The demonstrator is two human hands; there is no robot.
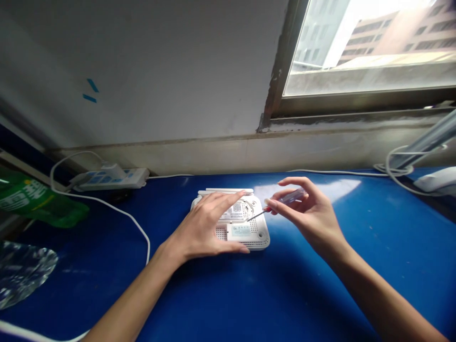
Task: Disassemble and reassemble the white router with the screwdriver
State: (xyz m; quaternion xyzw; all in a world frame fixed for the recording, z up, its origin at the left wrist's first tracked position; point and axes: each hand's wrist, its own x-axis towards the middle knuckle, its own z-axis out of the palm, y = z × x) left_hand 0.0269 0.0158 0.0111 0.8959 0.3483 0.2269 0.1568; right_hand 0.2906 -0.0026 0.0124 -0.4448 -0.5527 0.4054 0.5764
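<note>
A white router [254, 228] lies on the blue tabletop with its vented, labelled underside up and its folded antennas along the far edge. Spread across its left part, my left hand [208, 225] grips it, fingers over the far side and thumb along the near edge. My right hand [313, 209] holds a screwdriver [290, 195] with a clear handle and a red collar, pinched between thumb and fingers. The thin shaft slants down to the left, its tip over the router's vent holes. Whether the tip touches the surface I cannot tell. My left palm hides the router's left part.
A white power strip [117, 178] with a plug and cable sits at the back left. Nearer left are a green bottle [42, 204] and a clear plastic bottle [24, 270]. At the back right, a white cord [392, 166] loops around a metal post [427, 140]. Behind are a wall and window.
</note>
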